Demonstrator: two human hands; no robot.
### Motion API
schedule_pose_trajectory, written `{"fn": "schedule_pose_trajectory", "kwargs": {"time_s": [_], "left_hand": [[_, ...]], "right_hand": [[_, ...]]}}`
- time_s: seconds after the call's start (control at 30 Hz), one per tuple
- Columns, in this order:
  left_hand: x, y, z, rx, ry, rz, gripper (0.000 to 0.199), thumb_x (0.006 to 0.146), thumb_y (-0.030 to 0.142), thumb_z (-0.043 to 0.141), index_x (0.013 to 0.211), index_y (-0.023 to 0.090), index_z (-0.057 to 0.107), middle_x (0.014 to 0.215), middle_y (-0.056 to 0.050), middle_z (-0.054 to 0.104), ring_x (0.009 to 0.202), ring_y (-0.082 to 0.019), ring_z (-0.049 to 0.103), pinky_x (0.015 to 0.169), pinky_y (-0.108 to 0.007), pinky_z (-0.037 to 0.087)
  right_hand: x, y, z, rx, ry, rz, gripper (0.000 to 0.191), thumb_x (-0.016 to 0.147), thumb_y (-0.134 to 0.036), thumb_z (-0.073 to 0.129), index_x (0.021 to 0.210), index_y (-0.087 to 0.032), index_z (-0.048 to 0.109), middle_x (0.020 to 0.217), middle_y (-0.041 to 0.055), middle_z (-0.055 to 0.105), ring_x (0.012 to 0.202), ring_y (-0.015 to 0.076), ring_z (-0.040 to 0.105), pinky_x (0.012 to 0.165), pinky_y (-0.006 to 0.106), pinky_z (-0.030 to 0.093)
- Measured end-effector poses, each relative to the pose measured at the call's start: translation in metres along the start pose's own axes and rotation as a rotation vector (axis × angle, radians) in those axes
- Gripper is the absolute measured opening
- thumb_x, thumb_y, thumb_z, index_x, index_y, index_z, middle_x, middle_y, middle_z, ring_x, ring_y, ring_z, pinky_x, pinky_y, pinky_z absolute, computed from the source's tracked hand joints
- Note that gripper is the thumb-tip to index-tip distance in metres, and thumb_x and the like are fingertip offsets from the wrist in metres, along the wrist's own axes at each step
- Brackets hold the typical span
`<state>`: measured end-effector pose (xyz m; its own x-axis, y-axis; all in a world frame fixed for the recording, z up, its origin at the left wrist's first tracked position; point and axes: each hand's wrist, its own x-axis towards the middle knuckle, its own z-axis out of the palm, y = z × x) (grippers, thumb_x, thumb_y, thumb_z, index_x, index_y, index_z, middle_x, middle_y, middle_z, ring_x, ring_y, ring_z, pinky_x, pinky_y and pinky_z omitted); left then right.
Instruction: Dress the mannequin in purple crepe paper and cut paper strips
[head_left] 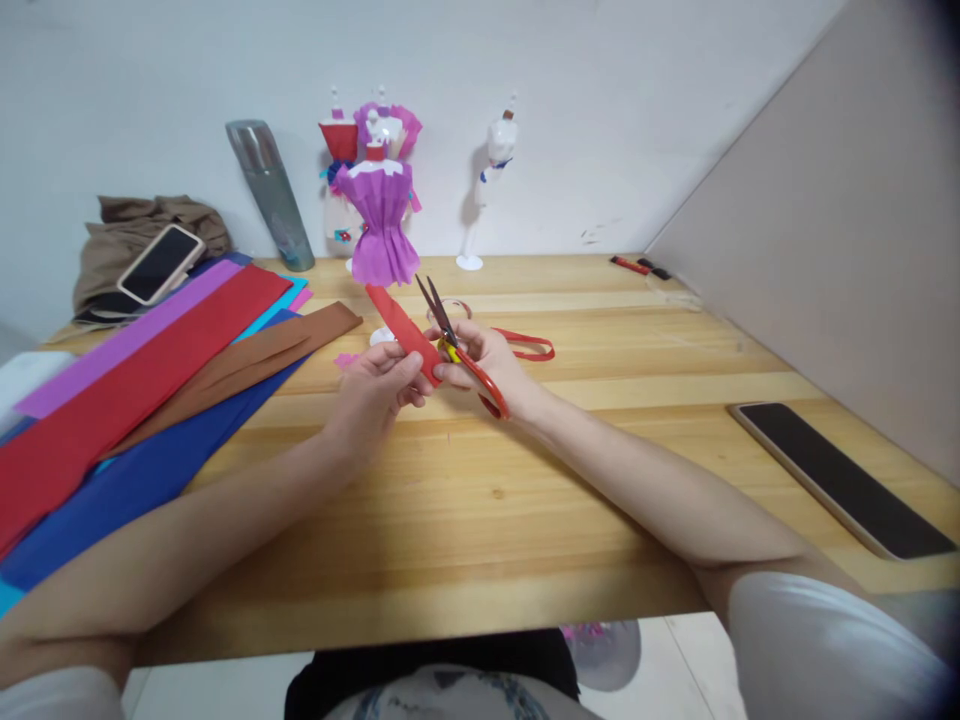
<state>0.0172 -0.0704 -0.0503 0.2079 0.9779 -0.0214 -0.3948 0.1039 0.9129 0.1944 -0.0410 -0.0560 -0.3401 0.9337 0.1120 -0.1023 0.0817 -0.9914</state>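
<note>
Between the fingers of my left hand (379, 395) is a red crepe paper strip (403, 328), its far end rising toward a small dress form. My right hand (491, 365) has hold of scissors (442, 318) with red handles; their blades point away and stand slightly apart. The fingertips of my right hand also meet the near end of the strip. Just behind the strip stands the dress form in a pleated purple paper dress (382, 225). A white round base (382, 337) is partly hidden behind the strip. On the table right of the scissors lies a red loop (532, 347).
Folded crepe paper in red (142, 400), brown, blue and purple covers the left side. A bottle (271, 195), more dressed forms and a white mannequin (501, 150) stand along the wall. Phones lie left (161, 264) and right (840, 480); a red-black cutter (630, 266) is far right.
</note>
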Motion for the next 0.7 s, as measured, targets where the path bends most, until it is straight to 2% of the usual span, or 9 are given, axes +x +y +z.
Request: {"fn": "schedule_pose_trajectory", "kwargs": {"time_s": [0.23,0.43,0.57,0.7], "left_hand": [[-0.004,-0.007,-0.008,0.052,0.035,-0.046,0.022,0.071,0.024,0.093,0.081,0.017,0.075,0.071,-0.002,0.073,0.061,-0.012,0.064,0.055,-0.022,0.048],[-0.004,-0.013,-0.012,0.069,-0.002,-0.078,0.026,0.066,0.030,0.097,0.076,0.016,0.077,0.065,-0.001,0.071,0.057,-0.011,0.063,0.052,-0.022,0.047],[-0.003,-0.015,-0.014,0.077,0.036,-0.022,0.030,0.064,0.035,0.099,0.073,0.017,0.077,0.060,0.000,0.069,0.053,-0.010,0.059,0.051,-0.022,0.047],[-0.001,-0.007,-0.014,0.087,0.057,0.046,0.027,0.066,0.035,0.098,0.074,0.018,0.078,0.067,-0.002,0.073,0.059,-0.012,0.062,0.055,-0.024,0.049]], "right_hand": [[-0.003,0.003,0.004,-0.008,-0.076,-0.010,0.053,0.063,-0.034,0.096,0.104,-0.021,0.066,0.074,-0.0053,0.067,0.065,0.0120,0.063,0.067,0.027,0.051],[-0.003,0.003,0.004,-0.054,-0.116,-0.059,0.052,0.067,-0.040,0.096,0.102,-0.021,0.063,0.069,-0.0081,0.058,0.062,0.0108,0.058,0.063,0.026,0.050],[-0.006,-0.005,-0.006,-0.125,-0.140,-0.023,0.050,0.078,-0.053,0.090,0.106,-0.022,0.063,0.069,-0.0077,0.056,0.055,0.0094,0.052,0.054,0.025,0.043],[-0.009,-0.023,-0.018,-0.243,-0.269,-0.025,0.052,0.088,-0.069,0.076,0.106,-0.022,0.066,0.082,-0.0012,0.062,0.062,0.0131,0.060,0.061,0.030,0.049]]}}
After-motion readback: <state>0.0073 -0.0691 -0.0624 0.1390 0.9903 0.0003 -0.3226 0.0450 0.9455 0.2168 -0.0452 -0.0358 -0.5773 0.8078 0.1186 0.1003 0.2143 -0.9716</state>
